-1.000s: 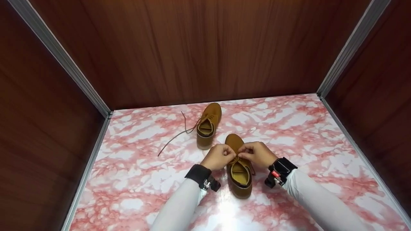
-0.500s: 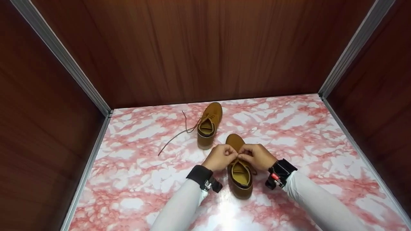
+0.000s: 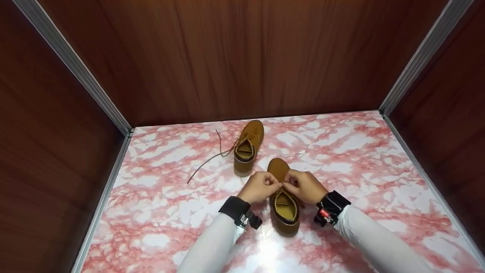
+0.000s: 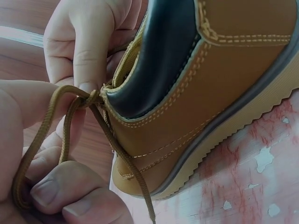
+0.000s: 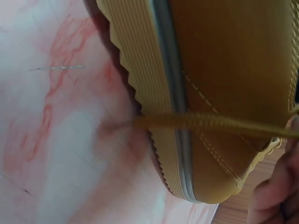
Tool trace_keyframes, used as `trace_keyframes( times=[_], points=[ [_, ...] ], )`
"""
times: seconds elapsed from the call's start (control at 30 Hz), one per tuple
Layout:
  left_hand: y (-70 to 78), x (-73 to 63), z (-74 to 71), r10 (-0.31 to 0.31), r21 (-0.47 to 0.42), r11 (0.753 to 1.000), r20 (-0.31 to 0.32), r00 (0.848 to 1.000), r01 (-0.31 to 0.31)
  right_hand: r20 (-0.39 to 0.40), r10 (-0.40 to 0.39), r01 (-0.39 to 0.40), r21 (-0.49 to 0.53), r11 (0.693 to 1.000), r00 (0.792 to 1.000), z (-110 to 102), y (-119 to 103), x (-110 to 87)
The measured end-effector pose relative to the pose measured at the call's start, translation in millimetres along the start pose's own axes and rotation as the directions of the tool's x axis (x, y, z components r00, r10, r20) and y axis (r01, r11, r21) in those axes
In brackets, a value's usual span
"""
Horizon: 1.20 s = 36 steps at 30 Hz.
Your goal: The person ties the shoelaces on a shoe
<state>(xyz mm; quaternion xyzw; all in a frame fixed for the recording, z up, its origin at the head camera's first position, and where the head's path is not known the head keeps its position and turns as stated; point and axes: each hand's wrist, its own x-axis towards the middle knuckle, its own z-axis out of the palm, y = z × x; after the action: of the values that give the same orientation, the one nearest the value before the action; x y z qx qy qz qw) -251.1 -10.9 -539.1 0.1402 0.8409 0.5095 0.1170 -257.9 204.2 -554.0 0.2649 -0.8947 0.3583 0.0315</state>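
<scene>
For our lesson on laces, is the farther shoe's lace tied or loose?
Loose: the lace of the farther shoe trails across the marbled surface, with no bow showing.

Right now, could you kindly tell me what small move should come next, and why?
I'd probably draw the brown braided shoelace loop gently outward to snug it: the left hand grips it, the right hand pinches the lace crossing on the nearer tan stitched shoe, and the loop looks loose.

The near shoe [image 3: 287, 228] sits between my left hand [image 3: 260, 186] and right hand [image 3: 307, 187]; the far shoe [image 3: 253, 133] blocks me ahead-left. Rightward, I could sweep over open floor [image 3: 379, 167] to the side wall [image 3: 454, 113].
</scene>
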Motion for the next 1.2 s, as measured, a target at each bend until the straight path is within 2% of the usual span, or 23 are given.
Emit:
trace_keyframes(
  times=[0.23, 0.53, 0.67, 0.77, 0.87, 1.07, 1.2],
  points=[
    [2.0, -1.6, 0.6, 0.006, -0.002, 1.0, -0.006, 1.0, -0.006, -0.069, 0.015, -0.02, -0.086, 0.996, 0.997, 3.3, -6.5, 0.3],
    [0.1, -2.4, -1.0, -0.009, -0.015, 1.0, -0.004, 1.0, 0.009, -0.111, 0.04, -0.051, -0.096, 0.994, 0.993, 6.5, -10.2, -0.7],
    [-0.1, -3.6, -3.9, -0.007, -0.027, 1.0, -0.01, 1.0, 0.007, -0.112, 0.055, -0.063, -0.063, 0.996, 0.992, 5.9, -11.3, -1.7],
    [-0.5, -4.9, -5.7, -0.01, -0.025, 1.0, -0.021, 1.0, 0.01, -0.069, 0.087, -0.087, 0.0, 0.996, 0.994, 2.6, -11.4, -2.8],
    [-0.5, -6.1, -6.8, -0.012, -0.019, 1.0, -0.031, 0.999, 0.011, 0.01, 0.129, -0.129, 0.09, 0.987, 0.992, -3.4, -10.9, -4.0],
    [-0.7, -6.1, -8.9, 0.011, -0.019, 1.0, -0.04, 0.999, -0.012, 0.201, 0.198, -0.246, 0.25, 0.936, 0.959, -15.0, -10.4, -5.6],
    [-1.5, -5.4, -11.1, 0.019, -0.007, 1.0, -0.05, 0.999, -0.02, 0.246, 0.211, -0.278, 0.283, 0.918, 0.946, -18.0, -10.1, -6.5]
  ],
)
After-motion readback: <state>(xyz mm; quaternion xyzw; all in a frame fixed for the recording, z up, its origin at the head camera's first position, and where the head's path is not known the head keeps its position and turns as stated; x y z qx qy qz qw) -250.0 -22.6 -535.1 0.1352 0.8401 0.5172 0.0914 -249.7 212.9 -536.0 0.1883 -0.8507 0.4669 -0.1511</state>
